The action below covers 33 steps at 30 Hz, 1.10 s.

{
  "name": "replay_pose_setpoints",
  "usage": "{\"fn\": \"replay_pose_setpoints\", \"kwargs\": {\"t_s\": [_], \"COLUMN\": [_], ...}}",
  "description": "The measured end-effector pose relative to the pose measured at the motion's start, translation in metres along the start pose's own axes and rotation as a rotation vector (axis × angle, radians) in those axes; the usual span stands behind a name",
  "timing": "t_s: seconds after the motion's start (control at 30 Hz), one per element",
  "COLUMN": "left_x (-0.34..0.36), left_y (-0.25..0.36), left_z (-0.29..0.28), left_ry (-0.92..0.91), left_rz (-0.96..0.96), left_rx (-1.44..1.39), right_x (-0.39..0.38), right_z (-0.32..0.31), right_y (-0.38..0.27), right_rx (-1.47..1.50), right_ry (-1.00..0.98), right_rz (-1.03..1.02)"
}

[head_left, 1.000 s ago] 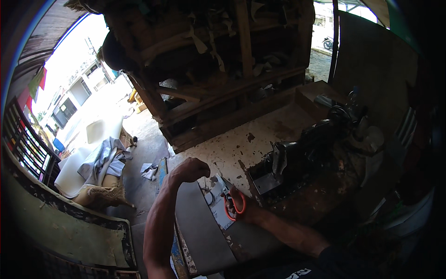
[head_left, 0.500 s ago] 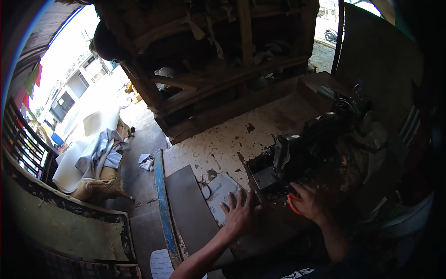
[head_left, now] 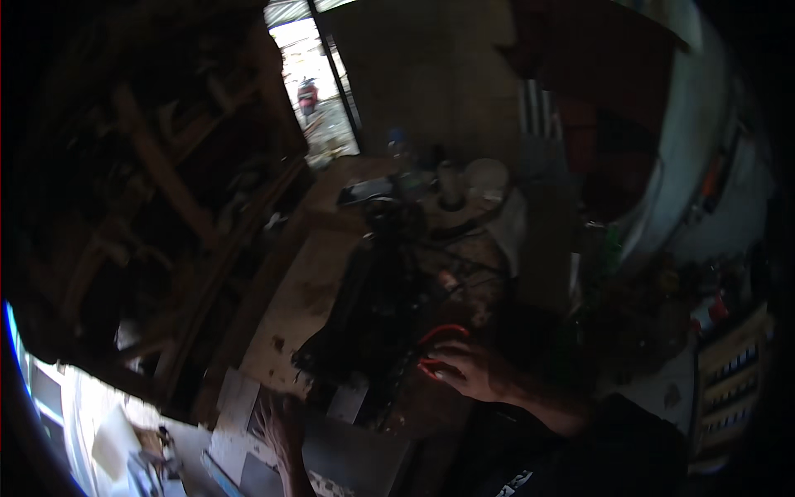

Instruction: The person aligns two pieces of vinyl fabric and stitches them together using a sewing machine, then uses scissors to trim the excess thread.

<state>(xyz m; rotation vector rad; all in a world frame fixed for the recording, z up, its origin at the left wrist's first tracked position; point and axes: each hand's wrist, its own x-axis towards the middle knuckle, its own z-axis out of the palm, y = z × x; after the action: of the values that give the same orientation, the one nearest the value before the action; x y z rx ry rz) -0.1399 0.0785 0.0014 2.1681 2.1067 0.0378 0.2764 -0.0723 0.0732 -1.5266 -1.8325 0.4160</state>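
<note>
My right hand [head_left: 464,369] holds orange-red-handled scissors [head_left: 435,333] beside the black sewing machine [head_left: 364,298], low and right of centre. My left hand [head_left: 277,418] lies with fingers apart on the worn table, at the edge of a pale sheet [head_left: 238,389]. A dark grey sheet [head_left: 364,447] lies just right of that hand. The picture is dim and blurred, so the scissor blades cannot be made out.
A bottle [head_left: 399,153] and pale containers [head_left: 484,178] stand behind the machine on the worn table [head_left: 277,323]. A wooden rack [head_left: 166,166] fills the left. A doorway shows a red motorbike [head_left: 308,95]. A slatted wooden object [head_left: 729,381] is at the lower right.
The view has swung to the right. My left hand went from a closed shape above the table down to spread fingers on it; my right hand moved rightward with the scissors, beside the machine.
</note>
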Motion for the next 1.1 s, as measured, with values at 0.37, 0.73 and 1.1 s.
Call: {"fn": "replay_pose_setpoints", "kwargs": {"t_s": [0.37,0.73,1.1], "left_x": [-0.001,-0.1,-0.222], "left_y": [0.009,0.03,0.09], "left_z": [0.008,-0.033,0.003], "left_ry": [0.263,0.412,0.098], "left_rz": [-0.11,-0.051,0.074], "left_rx": [-0.107,-0.509,-0.199], "right_x": [0.067,0.082,0.064], "right_z": [-0.096,-0.121,-0.093], "right_y": [0.201,0.306,0.258], "right_rx": [-0.493,-0.265,-0.647], "right_ry": [0.7,0.738,0.417], "right_rz": [0.372,0.574,0.444]}}
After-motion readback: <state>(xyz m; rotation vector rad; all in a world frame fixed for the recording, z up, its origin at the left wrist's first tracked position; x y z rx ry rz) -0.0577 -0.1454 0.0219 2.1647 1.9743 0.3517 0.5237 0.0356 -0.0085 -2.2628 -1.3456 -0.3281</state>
